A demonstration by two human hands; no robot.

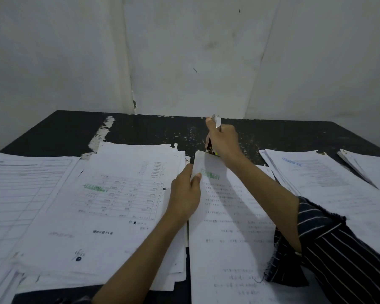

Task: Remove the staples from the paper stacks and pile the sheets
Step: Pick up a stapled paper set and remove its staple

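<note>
The stapled stack (226, 238) runs from the near edge of the surface (151, 130) toward its middle. I judge it thin, light and floppy, liable to slide and to tear at the staple. So my left hand (184, 194) pinches its left margin close to the far corner, thumb on top, to brace it, while my right hand's (224, 141) grip is clamped round the metal tool (217, 121), a staple remover I take it, whose nose sits at that corner.
</note>
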